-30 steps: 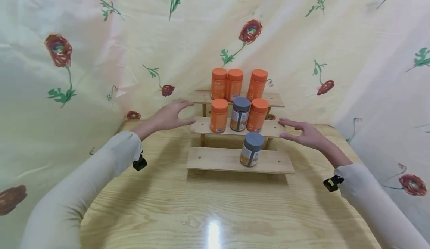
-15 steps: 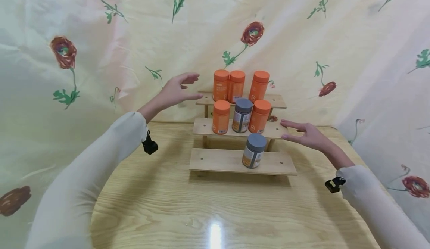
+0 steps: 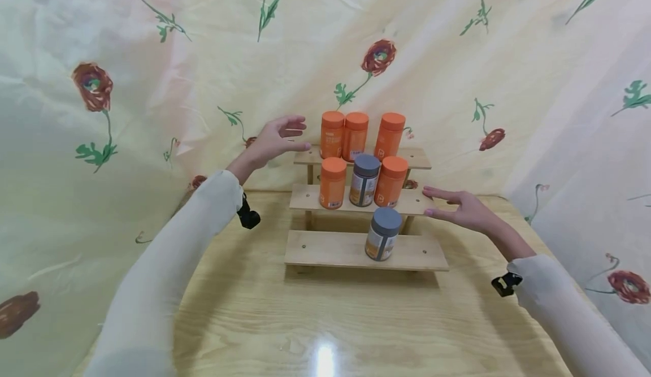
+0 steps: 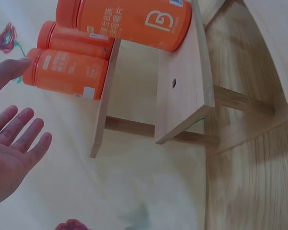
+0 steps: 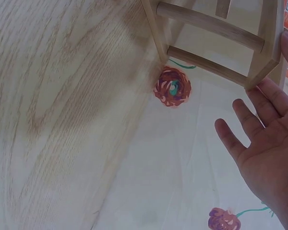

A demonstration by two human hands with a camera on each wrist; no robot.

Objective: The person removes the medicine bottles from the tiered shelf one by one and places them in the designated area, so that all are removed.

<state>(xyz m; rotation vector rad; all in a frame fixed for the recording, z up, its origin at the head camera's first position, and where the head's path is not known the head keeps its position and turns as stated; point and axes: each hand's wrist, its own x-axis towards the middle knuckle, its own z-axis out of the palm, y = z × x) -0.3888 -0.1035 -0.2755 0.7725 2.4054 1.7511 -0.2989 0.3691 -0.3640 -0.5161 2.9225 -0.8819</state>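
Observation:
A three-tier wooden rack (image 3: 325, 250) stands on the table. Three orange jars stand on its top tier, the leftmost orange jar (image 3: 332, 135) nearest my left hand (image 3: 272, 142). That hand is held in the air left of the top tier, fingers spread and holding nothing; in the left wrist view its thumb appears close to the lid of an orange jar (image 4: 67, 74). My right hand (image 3: 465, 210) pinches the right end of the middle tier between thumb and fingers, seen also at the rack's end board (image 5: 269, 52) in the right wrist view.
The middle tier bears an orange jar (image 3: 333, 183), a grey-lidded jar (image 3: 364, 181) and another orange jar (image 3: 390, 182). One grey-lidded jar (image 3: 382, 234) stands on the bottom tier, right of its middle. Behind the wood-grain table (image 3: 285, 320) hangs a flower-patterned cloth (image 3: 437, 55).
My left hand has risen from beside the middle tier to the top tier and shifted right, closer to the orange jars. The right hand stays at the rack's right end.

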